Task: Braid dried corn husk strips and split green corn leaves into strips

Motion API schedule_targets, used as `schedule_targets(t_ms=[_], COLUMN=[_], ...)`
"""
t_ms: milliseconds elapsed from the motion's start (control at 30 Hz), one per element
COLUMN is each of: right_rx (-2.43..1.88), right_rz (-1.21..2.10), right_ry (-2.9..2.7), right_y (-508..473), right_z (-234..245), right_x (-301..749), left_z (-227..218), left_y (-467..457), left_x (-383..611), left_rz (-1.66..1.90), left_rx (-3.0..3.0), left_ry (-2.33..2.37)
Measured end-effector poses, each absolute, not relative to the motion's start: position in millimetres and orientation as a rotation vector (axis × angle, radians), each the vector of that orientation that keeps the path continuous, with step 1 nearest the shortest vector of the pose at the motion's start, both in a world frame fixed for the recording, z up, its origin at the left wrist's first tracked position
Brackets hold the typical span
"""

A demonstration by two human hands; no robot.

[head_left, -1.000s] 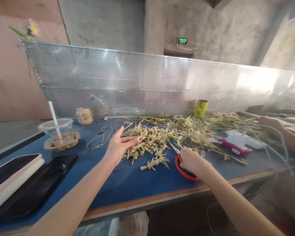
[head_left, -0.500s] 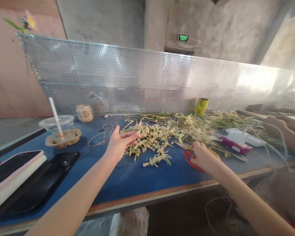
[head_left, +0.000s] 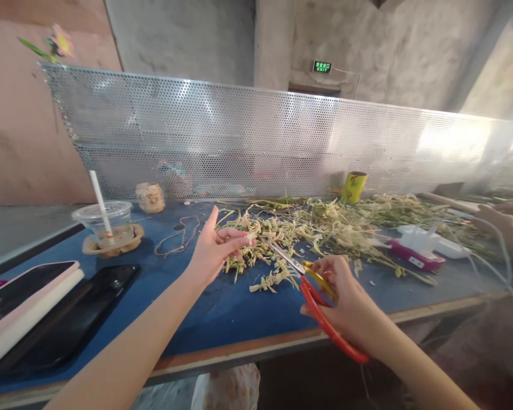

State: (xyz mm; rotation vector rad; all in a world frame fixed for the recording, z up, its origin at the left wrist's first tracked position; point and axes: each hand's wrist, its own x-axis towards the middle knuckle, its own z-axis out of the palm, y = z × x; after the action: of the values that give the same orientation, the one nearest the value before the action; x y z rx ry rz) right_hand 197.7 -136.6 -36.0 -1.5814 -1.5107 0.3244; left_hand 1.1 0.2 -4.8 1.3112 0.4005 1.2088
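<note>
A pair of scissors with one red and one yellow handle is in my right hand, raised off the table. Its metal blades point up and left toward my left hand. Between the thumb and fingertips of my left hand is a small pale piece of dried plant, and the hand is closed in a pinch. Under and behind both hands spreads a heap of dried, pale green plant strips. One knotted plant strand lies in front of the heap.
On the left are a phone, a black tray and a plastic cup with a straw. A string loop lies beside the heap. Behind stands a perforated metal screen. A purple power strip and another person's hands are on the right.
My right hand has lifted the scissors from the table and brought them left and nearer, blades toward my left hand. My left hand has shifted slightly right and now pinches the pale piece visibly.
</note>
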Motion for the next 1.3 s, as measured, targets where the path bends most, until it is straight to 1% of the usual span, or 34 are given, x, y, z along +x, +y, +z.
schedule_targets(t_ms=[133, 233, 700, 933, 1100, 1167, 1233, 1300], right_rx=[-1.503, -1.449, -1.487, -1.559, -1.549, -1.564, -1.647, -1.796], right_rz=[0.532, 0.614, 0.6, 0.444, 0.51, 0.476, 0.329, 0.082], right_ry=[-1.467, -1.445, -1.455, -1.512, -1.464, -1.427, -1.398, -1.378], right_y=[-130, -125, -123, -125, -126, -124, -120, -113], right_z=[-43, -46, -48, -44, -45, -42, -39, -38], right_x=[185, 181, 179, 175, 174, 181, 193, 209], left_z=[-7, -7, -3, -6, -6, -6, -7, -7], left_y=[1, 0, -7, -6, -5, -4, -3, -2], left_x=[2, 2, 3, 4, 5, 5, 5, 4], left_rz=[1.208, 1.211, 1.177, 1.175, 1.186, 1.199, 1.211, 1.221], left_rx=[1.346, 1.356, 1.427, 1.418, 1.385, 1.381, 1.384, 1.394], left_ry=[0.402, 0.441, 0.414, 0.423, 0.444, 0.457, 0.49, 0.531])
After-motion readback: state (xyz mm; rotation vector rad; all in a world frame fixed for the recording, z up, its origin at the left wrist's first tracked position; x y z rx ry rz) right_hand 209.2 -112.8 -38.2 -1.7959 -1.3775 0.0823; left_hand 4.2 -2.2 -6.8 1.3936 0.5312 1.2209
